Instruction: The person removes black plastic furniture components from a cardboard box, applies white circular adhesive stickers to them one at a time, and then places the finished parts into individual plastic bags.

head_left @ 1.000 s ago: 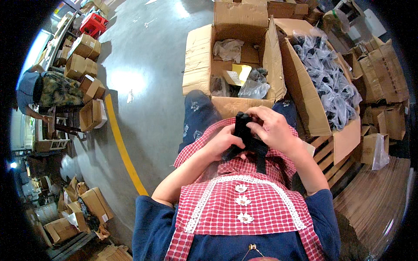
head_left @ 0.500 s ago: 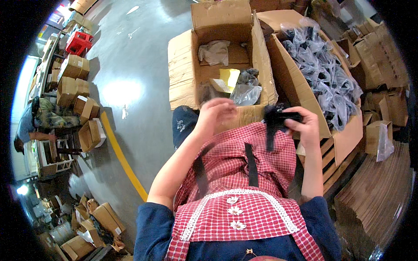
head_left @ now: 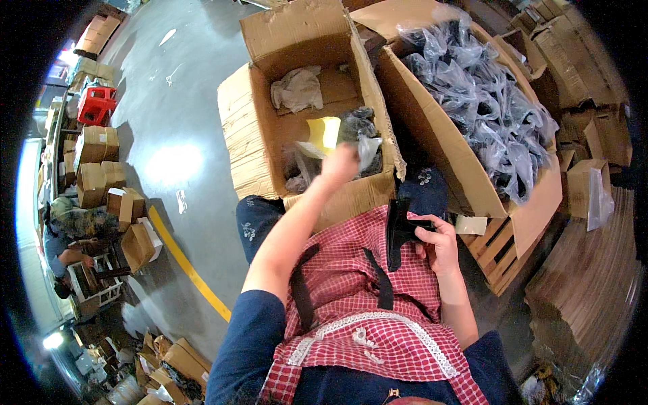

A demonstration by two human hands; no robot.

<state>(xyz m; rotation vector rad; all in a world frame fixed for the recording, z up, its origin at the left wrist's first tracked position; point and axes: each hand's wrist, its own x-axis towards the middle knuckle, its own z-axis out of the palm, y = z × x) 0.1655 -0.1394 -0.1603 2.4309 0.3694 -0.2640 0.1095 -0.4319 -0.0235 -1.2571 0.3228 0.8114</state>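
My right hand [head_left: 439, 244] is closed around a black T-shaped part [head_left: 398, 233], held over my lap in front of the red checked apron [head_left: 344, 246]. What the part is, I cannot make out. My left hand [head_left: 341, 162] reaches over the near wall into an open cardboard box [head_left: 244, 128]. Motion smears its fingers, so whether they grip anything is unclear. Around that hand lie a yellow sheet [head_left: 328, 133], a clear plastic bag [head_left: 368, 152] and a bundle of dark pieces [head_left: 359, 123]. A crumpled whitish sheet [head_left: 297, 89] rests deeper in the box.
To the right, a large carton [head_left: 432, 128] on a wooden pallet [head_left: 496, 253] holds several clear bags of dark parts [head_left: 482, 101]. Flat cardboard [head_left: 587, 270] is stacked beyond it. At the far left a person [head_left: 64, 236] works among boxes, near a red stool [head_left: 96, 104].
My left hand has moved forward and down into the box. My right hand has drawn back toward my lap, still holding the black part. The view has shifted slightly.
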